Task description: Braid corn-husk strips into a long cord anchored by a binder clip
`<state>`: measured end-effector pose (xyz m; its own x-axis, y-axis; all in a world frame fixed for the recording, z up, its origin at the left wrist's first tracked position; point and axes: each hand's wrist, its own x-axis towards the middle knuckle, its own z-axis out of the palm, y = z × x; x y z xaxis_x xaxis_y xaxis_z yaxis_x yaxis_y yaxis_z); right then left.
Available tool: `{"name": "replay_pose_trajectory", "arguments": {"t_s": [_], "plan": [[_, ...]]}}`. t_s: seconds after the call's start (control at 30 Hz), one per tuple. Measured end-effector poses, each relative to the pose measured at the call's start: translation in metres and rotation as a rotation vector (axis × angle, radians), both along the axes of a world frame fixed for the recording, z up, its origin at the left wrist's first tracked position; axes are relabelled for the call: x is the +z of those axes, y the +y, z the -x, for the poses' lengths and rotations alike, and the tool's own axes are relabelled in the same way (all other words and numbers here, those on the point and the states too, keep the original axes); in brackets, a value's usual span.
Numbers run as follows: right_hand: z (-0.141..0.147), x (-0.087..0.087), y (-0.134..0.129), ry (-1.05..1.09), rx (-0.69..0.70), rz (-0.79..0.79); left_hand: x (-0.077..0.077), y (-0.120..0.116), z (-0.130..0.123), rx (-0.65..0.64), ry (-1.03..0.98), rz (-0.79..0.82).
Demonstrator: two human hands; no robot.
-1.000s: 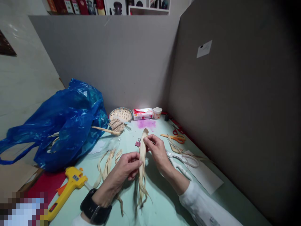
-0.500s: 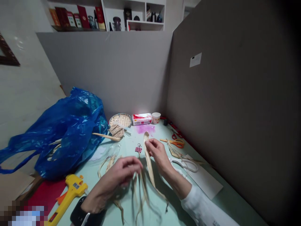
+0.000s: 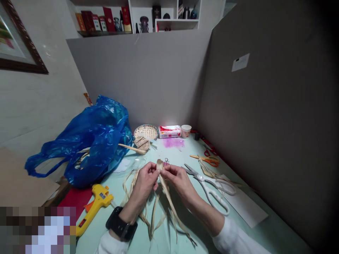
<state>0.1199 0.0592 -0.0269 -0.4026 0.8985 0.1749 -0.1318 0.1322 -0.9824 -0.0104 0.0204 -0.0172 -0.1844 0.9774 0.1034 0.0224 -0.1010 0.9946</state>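
Observation:
Both my hands meet at the upper end of a long, pale dried corn husk strip, whose tail trails down to the right over the table. My left hand pinches it from the left side, thumb and fingers closed. From the right, my right hand grips the same end between thumb and fingertips. Just behind the fingers, a pink binder clip is partly hidden. More thin husk strips hang or lie beneath the hands; where they are fastened is hidden.
A yellow glue gun and blue plastic bag are on the left. White-handled scissors, orange scissors and a white card lie right. A woven basket, tissue pack and paper cup stand at the back.
My left hand has moved up and right to join my right hand at the top of the husk strip. The view has shifted, and the white-handled scissors show more fully.

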Motion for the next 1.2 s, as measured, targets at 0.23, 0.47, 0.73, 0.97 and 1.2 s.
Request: {"name": "replay_pose_trajectory", "arguments": {"t_s": [0.23, 0.47, 0.73, 0.97, 1.2], "plan": [[0.004, -0.012, 0.001, -0.077, -0.080, -0.037, -0.015, 0.005, 0.002, 0.043, 0.076, 0.015], [0.003, -0.011, 0.000, -0.098, -0.130, -0.028, -0.016, 0.006, -0.002, 0.062, 0.078, 0.040], [0.000, -0.008, 0.003, 0.063, 0.156, 0.149, -0.013, 0.003, 0.001, -0.002, -0.047, 0.073], [-0.007, 0.005, 0.005, 0.186, 0.268, 0.231, -0.001, -0.002, 0.007, -0.037, -0.337, 0.065], [-0.014, 0.024, 0.002, 0.305, 0.309, 0.314, 0.015, -0.007, 0.012, -0.172, -0.722, 0.017]]}}
